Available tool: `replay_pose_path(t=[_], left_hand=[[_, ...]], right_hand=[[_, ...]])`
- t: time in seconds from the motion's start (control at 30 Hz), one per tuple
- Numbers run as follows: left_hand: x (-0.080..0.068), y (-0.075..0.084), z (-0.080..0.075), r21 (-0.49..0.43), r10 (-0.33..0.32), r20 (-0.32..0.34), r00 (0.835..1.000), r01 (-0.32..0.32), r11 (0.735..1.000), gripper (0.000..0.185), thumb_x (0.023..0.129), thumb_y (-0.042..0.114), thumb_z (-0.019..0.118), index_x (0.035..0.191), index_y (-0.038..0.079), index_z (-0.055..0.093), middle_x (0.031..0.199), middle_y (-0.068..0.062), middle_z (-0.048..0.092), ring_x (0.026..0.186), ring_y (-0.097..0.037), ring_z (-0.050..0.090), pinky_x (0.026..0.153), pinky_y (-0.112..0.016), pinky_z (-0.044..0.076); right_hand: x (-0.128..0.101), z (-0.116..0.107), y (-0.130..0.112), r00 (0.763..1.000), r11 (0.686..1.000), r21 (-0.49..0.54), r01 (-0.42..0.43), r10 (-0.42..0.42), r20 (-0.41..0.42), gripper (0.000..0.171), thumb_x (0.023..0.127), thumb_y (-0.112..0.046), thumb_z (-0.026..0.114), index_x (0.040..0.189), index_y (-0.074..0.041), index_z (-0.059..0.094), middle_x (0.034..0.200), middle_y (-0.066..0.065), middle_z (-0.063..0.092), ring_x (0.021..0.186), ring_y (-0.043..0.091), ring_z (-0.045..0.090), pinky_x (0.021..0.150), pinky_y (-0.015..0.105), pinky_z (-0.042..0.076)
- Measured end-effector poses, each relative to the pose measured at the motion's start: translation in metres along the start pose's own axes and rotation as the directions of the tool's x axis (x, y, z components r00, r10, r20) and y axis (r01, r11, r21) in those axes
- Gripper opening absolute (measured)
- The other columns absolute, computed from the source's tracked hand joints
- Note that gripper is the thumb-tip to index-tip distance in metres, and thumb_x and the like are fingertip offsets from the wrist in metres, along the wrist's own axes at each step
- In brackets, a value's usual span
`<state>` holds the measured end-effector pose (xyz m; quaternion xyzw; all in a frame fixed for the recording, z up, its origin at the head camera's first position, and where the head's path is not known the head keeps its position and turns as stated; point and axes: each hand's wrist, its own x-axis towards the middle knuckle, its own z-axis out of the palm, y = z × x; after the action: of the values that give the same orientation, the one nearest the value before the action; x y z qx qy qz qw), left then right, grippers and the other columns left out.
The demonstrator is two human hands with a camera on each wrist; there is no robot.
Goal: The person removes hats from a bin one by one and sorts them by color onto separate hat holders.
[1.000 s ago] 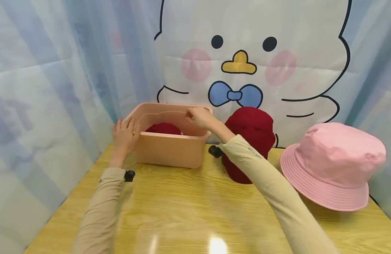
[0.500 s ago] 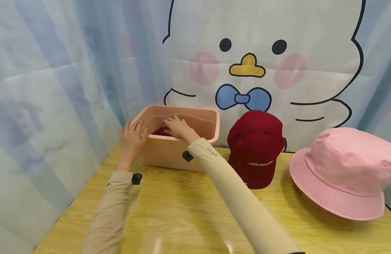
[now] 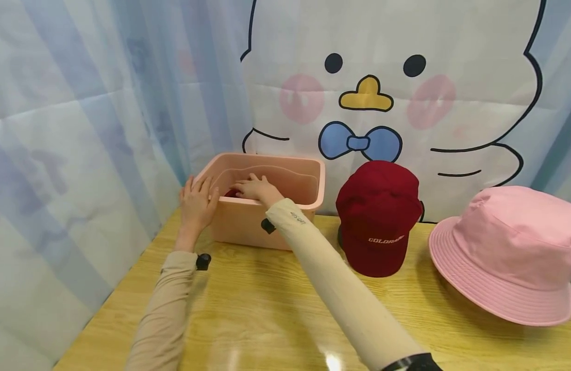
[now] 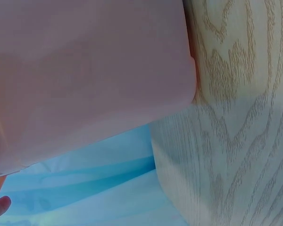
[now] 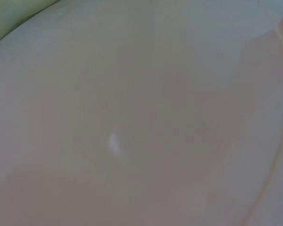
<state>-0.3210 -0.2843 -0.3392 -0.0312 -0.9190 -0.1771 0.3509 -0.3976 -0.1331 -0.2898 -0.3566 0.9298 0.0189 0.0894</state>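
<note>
A staged tabletop corner, homely rather than industrial: beyond the fingers (image 3: 248, 181) hangs a white cartoon duck backdrop (image 3: 383, 93), pale blue sheer curtains (image 3: 81, 129) to their left, a glossy yellow wood-grain table (image 3: 267, 309) beneath.

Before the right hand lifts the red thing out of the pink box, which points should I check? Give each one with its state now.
1. Left hand rests on the side of the pink box: ok.
2. Right hand is inside the box, on the red thing: ok.
3. Right hand really grips the red thing: cannot tell.
4. Box stands flat on the table: ok.
5. Red cap stands apart from the box: ok.
</note>
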Motion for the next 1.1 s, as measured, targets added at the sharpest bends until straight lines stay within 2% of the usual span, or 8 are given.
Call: replay_pose_path(t=[0.13,0.37,0.43,0.57,0.67,0.9,1.1], left_hand=[[0.001,0.002,-0.001,-0.002,0.007,-0.003,1.0,-0.007,1.0,0.045,0.092,0.029,0.038,0.129,0.004,0.045,0.132,-0.018,0.046,0.129,-0.042,0.027,0.101,-0.059,0.02],[-0.001,0.001,-0.003,-0.009,0.002,-0.004,1.0,-0.002,1.0,0.046,0.092,0.029,0.039,0.129,0.003,0.045,0.131,-0.019,0.046,0.129,-0.043,0.026,0.101,-0.059,0.019],[-0.001,0.0,-0.003,-0.007,-0.001,0.006,1.0,0.001,1.0,0.046,0.092,0.03,0.038,0.129,0.004,0.045,0.132,-0.019,0.046,0.129,-0.043,0.025,0.102,-0.059,0.018],[-0.002,-0.001,-0.003,-0.01,-0.005,0.022,1.0,0.005,1.0,0.047,0.092,0.031,0.036,0.13,0.004,0.044,0.133,-0.018,0.045,0.129,-0.043,0.024,0.102,-0.059,0.018],[-0.004,-0.002,-0.003,-0.011,-0.011,0.034,0.999,0.011,1.0,0.047,0.093,0.031,0.036,0.131,0.004,0.044,0.133,-0.018,0.044,0.13,-0.042,0.024,0.102,-0.058,0.018],[-0.005,-0.001,-0.003,-0.003,-0.019,0.058,0.998,0.019,1.0,0.047,0.093,0.031,0.035,0.132,0.006,0.042,0.135,-0.017,0.043,0.13,-0.043,0.023,0.102,-0.06,0.017],[-0.002,0.001,-0.004,-0.003,-0.006,0.028,1.0,0.007,1.0,0.046,0.093,0.031,0.037,0.131,0.007,0.044,0.133,-0.017,0.045,0.129,-0.043,0.024,0.101,-0.061,0.019]], right_hand=[[-0.002,-0.003,0.0,0.999,0.999,-0.006,-0.037,0.037,-0.002,0.046,0.097,-0.035,0.03,0.141,-0.026,0.025,0.149,-0.004,0.022,0.138,0.02,0.011,0.111,0.049,0.008],[-0.005,-0.002,0.001,0.999,0.998,-0.051,-0.034,0.033,-0.02,0.044,0.097,-0.035,0.03,0.139,-0.025,0.03,0.147,-0.002,0.026,0.135,0.023,0.016,0.11,0.049,0.012],[-0.006,-0.002,0.001,0.999,0.999,-0.028,-0.031,0.03,-0.013,0.043,0.096,-0.035,0.031,0.138,-0.025,0.032,0.146,-0.002,0.028,0.135,0.023,0.017,0.11,0.05,0.011],[-0.007,0.001,0.003,0.999,0.998,0.022,-0.051,0.051,0.006,0.044,0.096,-0.03,0.035,0.139,-0.024,0.03,0.146,0.0,0.031,0.138,0.025,0.012,0.111,0.05,0.007],[-0.007,0.002,0.005,0.998,0.998,0.006,-0.06,0.06,0.004,0.047,0.095,-0.026,0.039,0.141,-0.021,0.028,0.146,0.001,0.03,0.139,0.028,0.007,0.111,0.051,0.005],[-0.013,0.002,0.012,0.993,0.999,-0.03,-0.023,0.02,-0.119,0.05,0.09,-0.024,0.051,0.136,-0.014,0.033,0.141,0.005,0.038,0.132,0.034,0.019,0.107,0.054,0.014],[-0.023,-0.004,0.025,0.972,0.999,0.034,0.006,0.002,-0.235,0.044,0.087,-0.023,0.055,0.127,-0.016,0.039,0.132,0.004,0.047,0.118,0.031,0.03,0.099,0.051,0.02]])
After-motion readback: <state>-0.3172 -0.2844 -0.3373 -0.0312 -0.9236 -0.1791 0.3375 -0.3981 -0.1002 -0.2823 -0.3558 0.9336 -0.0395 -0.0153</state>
